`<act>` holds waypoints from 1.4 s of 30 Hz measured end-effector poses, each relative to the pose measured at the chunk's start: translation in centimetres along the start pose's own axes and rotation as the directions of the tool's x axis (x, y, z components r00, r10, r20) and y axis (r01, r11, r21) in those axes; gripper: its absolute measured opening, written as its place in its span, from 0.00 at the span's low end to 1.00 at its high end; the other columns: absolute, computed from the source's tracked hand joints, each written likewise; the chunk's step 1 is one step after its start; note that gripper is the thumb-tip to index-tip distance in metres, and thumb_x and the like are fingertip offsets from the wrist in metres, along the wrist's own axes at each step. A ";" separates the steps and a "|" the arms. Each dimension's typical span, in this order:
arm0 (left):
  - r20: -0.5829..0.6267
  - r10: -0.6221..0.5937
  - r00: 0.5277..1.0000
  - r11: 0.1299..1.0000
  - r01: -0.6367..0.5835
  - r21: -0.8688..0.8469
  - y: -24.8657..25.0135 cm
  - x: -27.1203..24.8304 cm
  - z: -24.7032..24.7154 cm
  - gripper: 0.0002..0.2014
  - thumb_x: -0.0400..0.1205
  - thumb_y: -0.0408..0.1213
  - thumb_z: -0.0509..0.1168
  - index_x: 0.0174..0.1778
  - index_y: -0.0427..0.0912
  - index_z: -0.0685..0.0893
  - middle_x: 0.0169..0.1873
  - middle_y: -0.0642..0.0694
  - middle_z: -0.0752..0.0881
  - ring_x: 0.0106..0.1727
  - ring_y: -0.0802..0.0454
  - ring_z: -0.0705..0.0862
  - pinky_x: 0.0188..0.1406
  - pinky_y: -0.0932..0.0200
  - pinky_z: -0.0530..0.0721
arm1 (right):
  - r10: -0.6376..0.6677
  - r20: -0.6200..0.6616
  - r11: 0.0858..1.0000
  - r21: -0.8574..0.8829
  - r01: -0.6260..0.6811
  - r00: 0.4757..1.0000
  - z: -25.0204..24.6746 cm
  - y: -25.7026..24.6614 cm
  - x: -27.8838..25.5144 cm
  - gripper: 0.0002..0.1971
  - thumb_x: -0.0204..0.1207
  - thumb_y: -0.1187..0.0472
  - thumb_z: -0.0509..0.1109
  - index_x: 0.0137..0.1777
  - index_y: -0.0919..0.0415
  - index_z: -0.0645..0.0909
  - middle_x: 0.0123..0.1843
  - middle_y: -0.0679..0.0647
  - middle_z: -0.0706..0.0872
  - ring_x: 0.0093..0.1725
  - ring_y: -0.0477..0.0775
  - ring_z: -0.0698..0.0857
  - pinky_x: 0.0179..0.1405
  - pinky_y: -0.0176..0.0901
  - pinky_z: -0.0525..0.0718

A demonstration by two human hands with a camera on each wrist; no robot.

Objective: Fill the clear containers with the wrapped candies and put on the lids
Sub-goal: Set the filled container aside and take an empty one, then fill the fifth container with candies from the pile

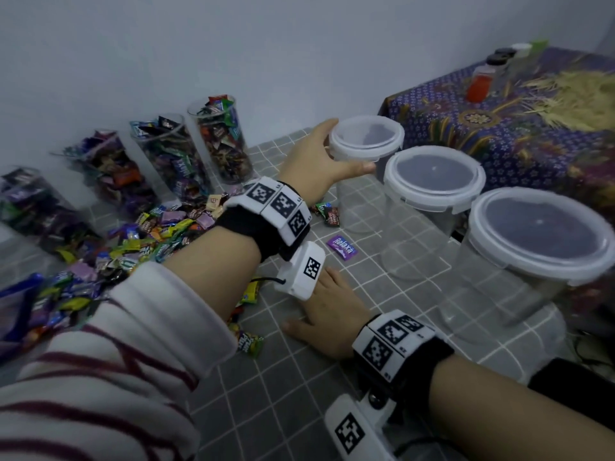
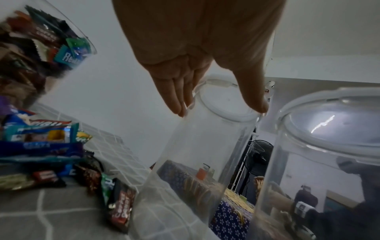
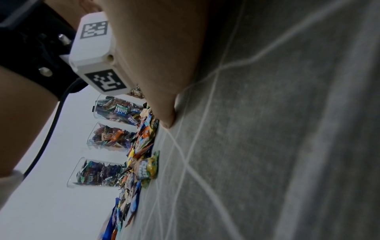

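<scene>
Head view: left hand [image 1: 319,158] grips lid [image 1: 366,136] of small upright tub [image 1: 357,201], farthest in the row, thumb vs fingers [image 2: 174,97] across rim; right hand [image 1: 327,314] flat, open on bench [image 1: 299,394], candies [image 1: 159,234] to the left.

Your left wrist camera [image 1: 301,272] hides your right hand's [image 1: 327,314] fingers. The leftmost candy tube [image 1: 31,207] blurs at the frame edge; the far jars' [image 1: 496,73] contents stay unreadable.
</scene>
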State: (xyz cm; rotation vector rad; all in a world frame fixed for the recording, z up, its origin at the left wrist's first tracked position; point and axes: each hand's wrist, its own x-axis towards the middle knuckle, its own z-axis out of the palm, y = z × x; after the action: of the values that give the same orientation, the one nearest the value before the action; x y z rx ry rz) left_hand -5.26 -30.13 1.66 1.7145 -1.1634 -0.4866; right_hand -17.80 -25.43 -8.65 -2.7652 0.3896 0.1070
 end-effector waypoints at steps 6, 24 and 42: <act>-0.145 -0.050 0.988 0.994 0.035 -0.108 0.2 -1.1 -0.4 0.43 0.67 0.40 0.80 0.77 0.40 0.67 0.61 0.51 0.79 0.61 0.55 0.79 0.67 0.56 0.78 | 0.000 0.013 1.000 -0.001 0.000 1.000 -0.2 0.1 0.0 0.46 0.65 0.30 0.37 0.83 0.50 0.51 0.84 0.53 0.52 0.83 0.54 0.47 0.82 0.51 0.42; -0.340 -0.030 0.940 0.996 -0.002 -0.094 3.7 -20.9 -12.6 0.35 0.60 0.42 0.83 0.63 0.53 0.78 0.53 0.65 0.88 0.57 0.67 0.84 0.55 0.65 0.83 | 0.099 0.096 0.993 -0.079 -0.092 0.990 -1.1 -1.1 -0.3 0.37 0.82 0.40 0.53 0.84 0.58 0.44 0.85 0.54 0.42 0.84 0.53 0.42 0.80 0.47 0.41; -0.416 -0.181 0.891 0.964 0.078 -0.254 0.0 -28.6 -9.9 0.37 0.61 0.40 0.82 0.62 0.61 0.72 0.56 0.69 0.84 0.58 0.75 0.81 0.49 0.75 0.80 | 0.151 0.110 0.987 -0.078 -0.143 0.982 -1.8 -1.8 -0.5 0.36 0.82 0.41 0.55 0.83 0.57 0.48 0.85 0.55 0.46 0.84 0.53 0.47 0.81 0.49 0.47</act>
State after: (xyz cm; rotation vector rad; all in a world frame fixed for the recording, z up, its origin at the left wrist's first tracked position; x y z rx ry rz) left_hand -11.18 -0.45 0.89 1.5953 -0.6438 -0.2818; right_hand -17.69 -24.31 -6.27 -2.7792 0.5696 0.3213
